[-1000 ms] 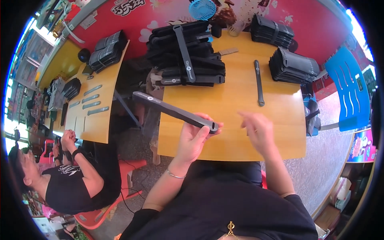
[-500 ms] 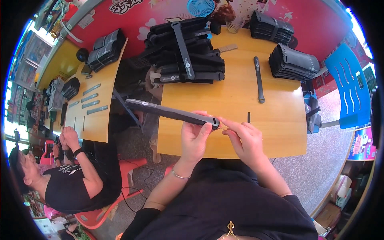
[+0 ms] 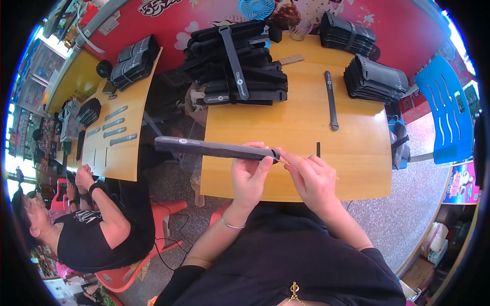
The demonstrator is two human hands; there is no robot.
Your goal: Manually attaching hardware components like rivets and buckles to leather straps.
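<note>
The fingers [image 3: 263, 166] of the left hand [image 3: 247, 181] grip one long dark strap [image 3: 214, 148] by its slotted end, above one worktop [image 3: 362, 173] and reaching past its left edge, while the right hand [image 3: 316, 187] has thumb and forefinger at that end, whether gripping anything I cannot tell. Farther back sit one big heap of black straps [image 3: 250, 66] and two stacks of folded dark pieces [image 3: 375, 79], then one loose strap [image 3: 331, 102] and one short black strip [image 3: 318, 149].

A blue fan [image 3: 255, 8] is near the red wall [image 3: 408, 46]. At the right stands a blue chair [image 3: 443, 120] with slots. At the left, another person [image 3: 84, 237] sits on a red stool [image 3: 115, 279].
</note>
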